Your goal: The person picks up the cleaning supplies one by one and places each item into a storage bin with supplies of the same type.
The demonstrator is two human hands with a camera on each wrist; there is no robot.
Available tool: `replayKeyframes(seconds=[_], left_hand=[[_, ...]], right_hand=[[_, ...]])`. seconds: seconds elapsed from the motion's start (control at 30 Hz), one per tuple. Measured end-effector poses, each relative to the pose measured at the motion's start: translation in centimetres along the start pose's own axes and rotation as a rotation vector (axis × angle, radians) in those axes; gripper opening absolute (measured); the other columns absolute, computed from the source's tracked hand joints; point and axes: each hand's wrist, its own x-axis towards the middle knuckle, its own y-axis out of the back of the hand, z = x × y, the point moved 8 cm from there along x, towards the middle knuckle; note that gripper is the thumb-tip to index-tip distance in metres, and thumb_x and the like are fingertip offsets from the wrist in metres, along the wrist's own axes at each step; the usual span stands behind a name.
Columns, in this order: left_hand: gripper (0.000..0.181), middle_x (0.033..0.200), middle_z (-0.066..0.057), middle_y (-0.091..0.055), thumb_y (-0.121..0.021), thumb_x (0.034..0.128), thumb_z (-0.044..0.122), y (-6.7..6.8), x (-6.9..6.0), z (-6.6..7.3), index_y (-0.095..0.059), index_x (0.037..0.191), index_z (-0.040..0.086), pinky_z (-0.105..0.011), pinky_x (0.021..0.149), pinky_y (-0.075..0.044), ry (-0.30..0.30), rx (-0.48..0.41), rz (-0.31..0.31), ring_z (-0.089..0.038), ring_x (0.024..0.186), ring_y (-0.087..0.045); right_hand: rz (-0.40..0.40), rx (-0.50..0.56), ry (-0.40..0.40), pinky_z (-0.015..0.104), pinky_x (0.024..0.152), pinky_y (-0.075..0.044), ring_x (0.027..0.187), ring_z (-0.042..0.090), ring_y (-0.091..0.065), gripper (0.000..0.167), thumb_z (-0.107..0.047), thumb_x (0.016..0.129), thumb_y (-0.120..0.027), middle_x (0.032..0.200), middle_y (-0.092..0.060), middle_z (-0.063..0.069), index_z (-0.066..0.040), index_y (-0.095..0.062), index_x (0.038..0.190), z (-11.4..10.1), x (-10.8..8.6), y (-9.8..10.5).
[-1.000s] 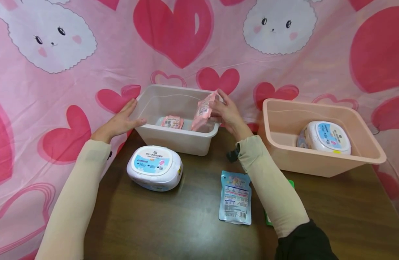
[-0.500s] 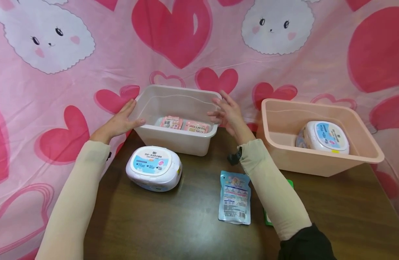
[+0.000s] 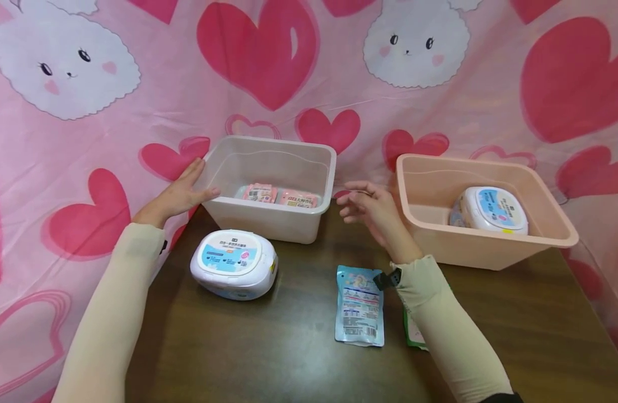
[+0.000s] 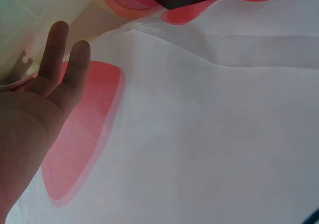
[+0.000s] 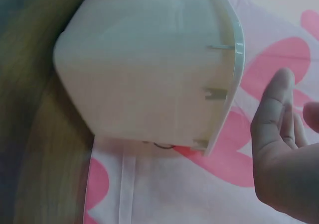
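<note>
The left hand [image 3: 180, 193] rests at the left end of a whitish plastic bin [image 3: 261, 221], thumb by the front rim and fingers along its side. Two pink packets lie inside: one packet [image 3: 260, 193] left of centre, the other packet [image 3: 299, 198] to its right. In the left wrist view the left hand's fingers [image 4: 53, 59] look straight against the bin's outer wall. Holding nothing, the right hand [image 3: 374, 212] hovers between the two bins with loosely bent fingers. The right wrist view has the right hand [image 5: 284, 149] beside the whitish bin's end wall [image 5: 149, 74], apart from it.
A white oval tub [image 3: 233, 263] stands before the whitish bin. A blue pouch [image 3: 359, 308] lies on the brown table [image 3: 309, 369]; a green packet [image 3: 413, 330] is partly under the right forearm. The peach bin [image 3: 470, 252] holds another white tub [image 3: 495, 210]. Pink heart-print cloth [image 3: 268, 56] hangs behind.
The right hand let go of a pink packet inside the whitish bin, then drew back out to the right and down. The left hand has stayed at the bin's left end.
</note>
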Motion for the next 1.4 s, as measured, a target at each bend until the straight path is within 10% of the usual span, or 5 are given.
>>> replayKeyframes(seconds=[0.43,0.73,0.9,1.1,1.4], left_hand=[[0.112,0.169,0.000,0.012,-0.067,0.0864,0.065,-0.1,-0.3,-0.1,0.008,0.162,0.029,-0.077,0.106,-0.020,0.015,-0.012,-0.002,-0.039,0.152,0.001],[0.110,0.169,-0.002,0.011,-0.068,0.0883,0.060,0.0,-0.4,-0.4,0.007,0.163,0.028,-0.078,0.106,-0.020,0.008,-0.013,-0.006,-0.040,0.152,0.001],[0.110,0.169,-0.004,0.010,-0.068,0.0885,0.060,0.0,-0.3,0.0,0.006,0.163,0.027,-0.077,0.107,-0.021,-0.008,-0.010,-0.005,-0.040,0.152,0.000],[0.110,0.169,-0.006,0.009,-0.067,0.0889,0.060,0.1,-0.1,0.1,0.005,0.163,0.025,-0.077,0.108,-0.018,-0.017,-0.004,-0.010,-0.039,0.152,0.001],[0.107,0.169,-0.007,0.009,-0.067,0.0910,0.055,0.1,-0.2,0.1,0.006,0.163,0.023,-0.076,0.109,-0.016,-0.013,0.000,-0.006,-0.039,0.152,0.001]], right_hand=[[-0.158,-0.429,-0.024,0.040,0.069,-0.062,0.073,0.033,-0.069,0.033,-0.002,0.101,-0.059,0.103,-0.070,0.018,0.007,-0.054,0.132,2.7,-7.7,2.7],[-0.076,-0.622,-0.052,0.041,0.068,-0.061,0.076,0.029,-0.069,0.030,-0.006,0.100,-0.063,0.102,-0.068,0.025,0.008,-0.059,0.126,3.2,-12.1,6.9],[0.039,-0.966,-0.074,0.035,0.066,-0.057,0.082,0.026,-0.067,0.037,-0.014,0.099,-0.066,0.103,-0.069,0.018,0.004,-0.060,0.131,3.2,-14.0,11.0],[0.135,-1.310,-0.238,0.060,0.081,-0.050,0.104,0.049,-0.061,0.056,-0.024,0.098,-0.066,0.119,-0.062,0.033,0.009,-0.049,0.140,4.1,-16.4,15.7],[0.132,-1.341,-0.497,0.074,0.088,-0.038,0.117,0.063,-0.044,0.091,-0.045,0.094,-0.069,0.130,-0.043,0.047,0.018,-0.029,0.146,6.8,-18.3,17.4]])
